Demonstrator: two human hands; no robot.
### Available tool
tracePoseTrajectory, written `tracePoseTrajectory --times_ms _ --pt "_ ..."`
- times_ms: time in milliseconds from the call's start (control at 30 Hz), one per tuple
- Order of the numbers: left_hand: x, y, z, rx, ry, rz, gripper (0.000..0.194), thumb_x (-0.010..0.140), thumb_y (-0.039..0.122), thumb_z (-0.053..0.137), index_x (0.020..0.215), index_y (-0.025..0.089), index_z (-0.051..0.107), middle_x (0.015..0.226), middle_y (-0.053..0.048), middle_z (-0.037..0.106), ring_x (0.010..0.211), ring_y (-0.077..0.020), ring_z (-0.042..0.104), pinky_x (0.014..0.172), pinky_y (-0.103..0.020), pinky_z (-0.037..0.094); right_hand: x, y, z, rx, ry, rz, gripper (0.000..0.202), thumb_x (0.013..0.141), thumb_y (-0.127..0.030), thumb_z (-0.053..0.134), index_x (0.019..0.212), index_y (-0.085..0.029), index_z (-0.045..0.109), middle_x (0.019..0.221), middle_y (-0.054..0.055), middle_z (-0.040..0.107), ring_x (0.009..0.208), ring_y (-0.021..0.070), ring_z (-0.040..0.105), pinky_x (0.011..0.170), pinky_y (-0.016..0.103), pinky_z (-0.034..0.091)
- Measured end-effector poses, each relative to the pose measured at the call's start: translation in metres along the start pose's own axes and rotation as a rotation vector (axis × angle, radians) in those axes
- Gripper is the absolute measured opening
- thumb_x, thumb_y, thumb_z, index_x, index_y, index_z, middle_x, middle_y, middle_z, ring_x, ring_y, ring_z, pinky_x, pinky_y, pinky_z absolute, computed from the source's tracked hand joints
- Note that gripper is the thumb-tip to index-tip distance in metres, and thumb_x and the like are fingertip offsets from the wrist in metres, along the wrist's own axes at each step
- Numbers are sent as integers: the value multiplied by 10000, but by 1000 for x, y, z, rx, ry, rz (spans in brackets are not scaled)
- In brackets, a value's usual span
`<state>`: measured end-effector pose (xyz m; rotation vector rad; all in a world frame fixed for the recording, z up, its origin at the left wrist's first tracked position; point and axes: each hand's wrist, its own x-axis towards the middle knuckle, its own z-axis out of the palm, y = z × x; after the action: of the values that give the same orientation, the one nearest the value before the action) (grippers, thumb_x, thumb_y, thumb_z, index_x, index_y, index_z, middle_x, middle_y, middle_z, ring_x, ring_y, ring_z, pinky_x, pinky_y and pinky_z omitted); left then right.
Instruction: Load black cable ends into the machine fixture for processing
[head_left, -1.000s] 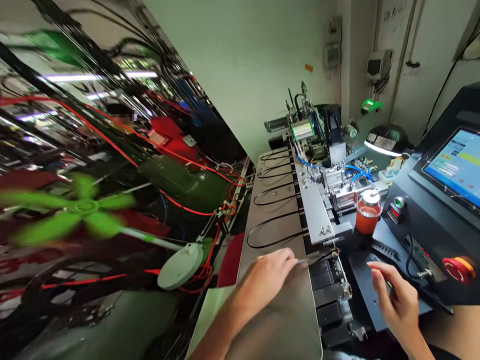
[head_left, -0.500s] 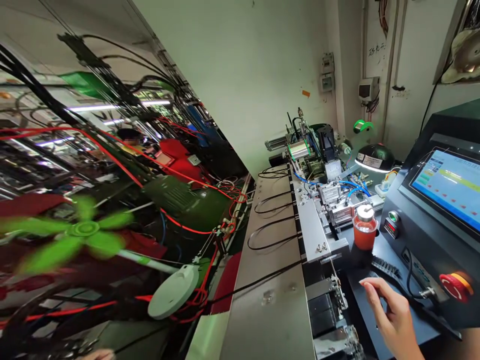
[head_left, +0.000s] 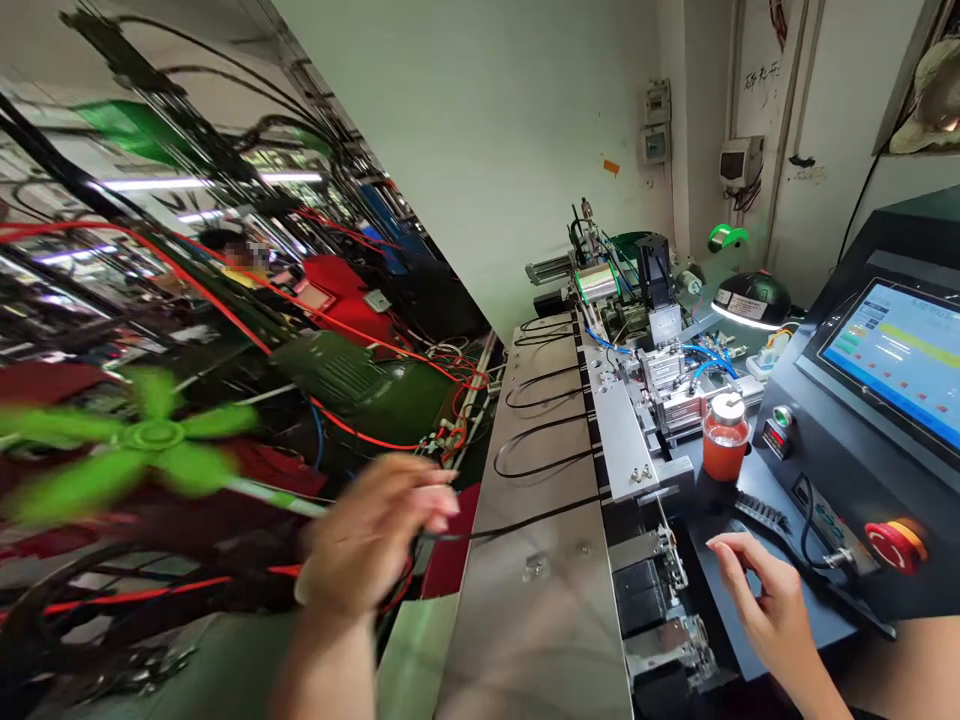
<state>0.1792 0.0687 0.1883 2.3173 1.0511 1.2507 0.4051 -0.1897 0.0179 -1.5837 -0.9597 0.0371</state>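
My left hand is raised at the left edge of the metal plate, smeared by motion, its fingers bent inward. A black cable runs across the plate towards it and disappears behind or in the hand; whether the fingers grip it is unclear. At the right, my right hand hovers over the dark machine bed, thumb and forefinger tips together, nothing visible between them. Close by on its left are small metal clamp fittings. A black brush lies just beyond its fingers.
More black cables loop over the plate. A jar of red liquid stands before pneumatic cylinders. Right are a touchscreen and red emergency stop button. A green fan is at left; another person sits far behind.
My left hand has come up and right from the bottom left edge, and the black cable's visible stretch now ends beside it. My right hand keeps its pinched shape. The view has shifted slightly.
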Motion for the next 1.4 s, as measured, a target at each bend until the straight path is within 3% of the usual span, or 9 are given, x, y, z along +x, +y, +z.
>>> tracePoseTrajectory --times_ms 100,200,333,500,700,867,967,1167,1400 --pt "-21 36 67 -288 -700 167 332 901 422 471 822 200 706 742 6 613 588 -76 514 532 -206 415 1 -5 -4 38 -71 76 164 931 -244 482 873 -191 625 610 -21 569 486 102 508 456 194 406" --pt "-53 64 121 -400 -990 221 317 934 321 438 928 166 714 777 -41 624 678 -109 557 619 -223 440 2 -13 -5 104 -122 154 161 933 -252 486 894 -190 629 649 -8 589 550 114 549 494 198 434" --pt "-87 71 150 -430 -941 173 248 918 280 489 898 157 704 767 -38 621 705 -122 569 648 -224 439 2 -19 1 148 -135 191 135 910 -270 533 855 -191 628 763 16 630 628 122 581 573 212 486" --pt "-99 60 151 -347 -915 225 225 913 266 496 859 168 692 769 -27 614 681 -112 563 649 -217 435 5 -16 5 201 -168 264 217 912 -324 518 793 -174 620 694 10 594 584 116 540 520 211 453" --pt "-91 59 142 -267 -1130 407 209 910 254 496 847 185 683 765 -6 594 647 -93 536 603 -200 398 16 -19 -12 124 -514 203 316 901 -336 536 630 -173 537 570 -31 525 532 95 459 498 206 368" --pt "-102 71 143 -412 -929 161 240 911 242 466 767 154 638 690 -3 544 633 -102 499 606 -210 392 5 -26 5 42 -70 102 220 902 -248 537 693 -179 540 575 -41 500 480 80 416 461 207 340" --pt "-110 76 144 -507 -957 8 241 906 272 475 754 150 616 691 0 530 612 -95 473 559 -198 374 -5 -27 21 -16 98 35 178 895 -199 528 717 -186 531 569 -40 501 456 80 408 446 214 336" --pt "-110 75 145 -562 -989 -80 273 905 309 478 738 144 617 693 0 538 609 -93 458 550 -200 355 -7 -25 29 -34 141 50 187 904 -214 506 720 -193 528 578 -17 532 488 103 473 469 225 376" --pt "-95 58 152 -334 -992 -31 312 906 257 422 695 151 627 701 -13 598 665 -121 520 625 -225 384 5 -12 8 -70 32 185 222 922 -294 487 748 -189 575 574 -33 524 497 102 490 491 210 389"
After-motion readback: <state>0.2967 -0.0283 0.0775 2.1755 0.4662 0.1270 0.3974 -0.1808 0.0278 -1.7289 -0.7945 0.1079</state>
